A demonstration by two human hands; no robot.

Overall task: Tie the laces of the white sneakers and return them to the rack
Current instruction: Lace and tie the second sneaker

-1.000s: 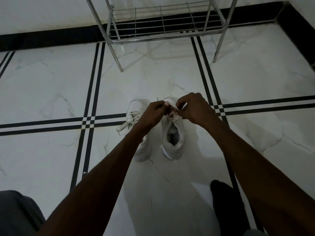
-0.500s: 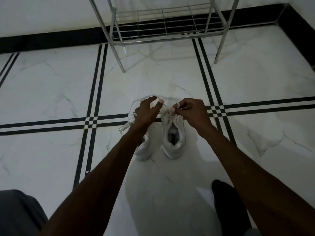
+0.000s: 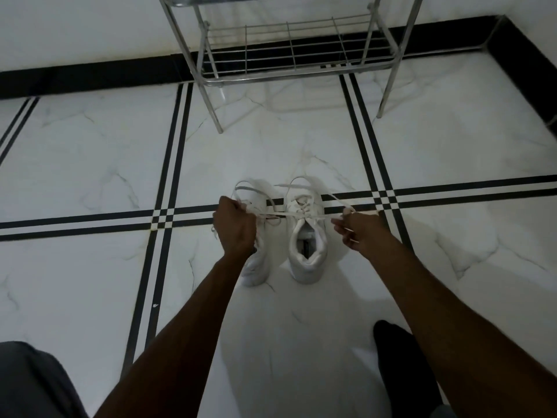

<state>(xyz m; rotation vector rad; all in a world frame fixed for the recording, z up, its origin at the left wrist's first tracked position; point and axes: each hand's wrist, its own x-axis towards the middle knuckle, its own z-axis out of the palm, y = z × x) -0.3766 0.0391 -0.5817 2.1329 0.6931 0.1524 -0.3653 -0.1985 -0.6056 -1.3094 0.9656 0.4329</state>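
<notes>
Two white sneakers stand side by side on the marble floor, toes pointing away from me. The right sneaker [image 3: 307, 248] is fully visible, its lace [image 3: 319, 218] stretched taut to both sides across the tongue. My left hand [image 3: 235, 227] grips one lace end and partly covers the left sneaker [image 3: 259, 267]. My right hand [image 3: 358, 230] pinches the other end, to the right of the shoe. The left sneaker's laces lie loose around its toe. The metal shoe rack [image 3: 289, 70] stands beyond the shoes against the wall.
Black double stripes cross the white floor tiles. A black skirting runs along the wall behind the rack. My dark-socked foot [image 3: 401, 366] rests at the lower right and a grey-clad knee [image 3: 33, 384] shows at the lower left.
My hands were close together over the right sneaker's tongue; they have pulled apart sideways, drawing the lace tight. The view has shifted a little downward.
</notes>
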